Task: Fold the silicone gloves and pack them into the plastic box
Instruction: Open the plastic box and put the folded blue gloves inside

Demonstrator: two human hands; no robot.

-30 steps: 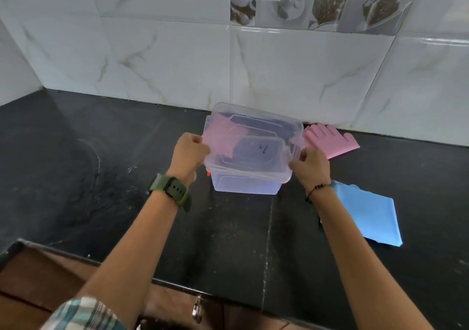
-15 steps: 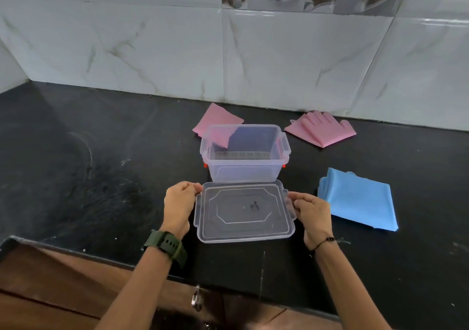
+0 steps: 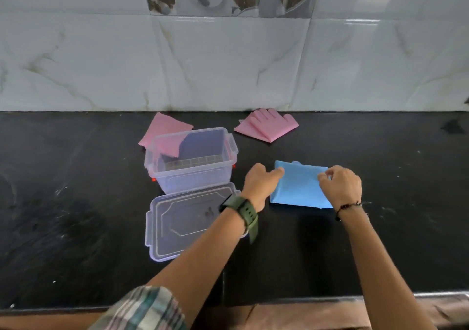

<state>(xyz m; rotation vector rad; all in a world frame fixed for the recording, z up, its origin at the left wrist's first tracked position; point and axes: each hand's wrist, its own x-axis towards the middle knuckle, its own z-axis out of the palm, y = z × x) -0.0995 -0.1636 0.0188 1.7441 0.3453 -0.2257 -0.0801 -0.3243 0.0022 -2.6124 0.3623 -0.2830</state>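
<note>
The blue glove [image 3: 299,187] lies flat on the worktop [image 3: 76,202], right of the open plastic box [image 3: 193,162]. The left hand [image 3: 258,182] pinches its left edge, the right hand [image 3: 341,186] its right. Soft, floppy and likely grippy; edges and corners suit folding.

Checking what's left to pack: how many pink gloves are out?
2. One pink glove lies behind the box, partly hidden by it; the other pink glove lies by the wall, right of the box. None inside.
</note>
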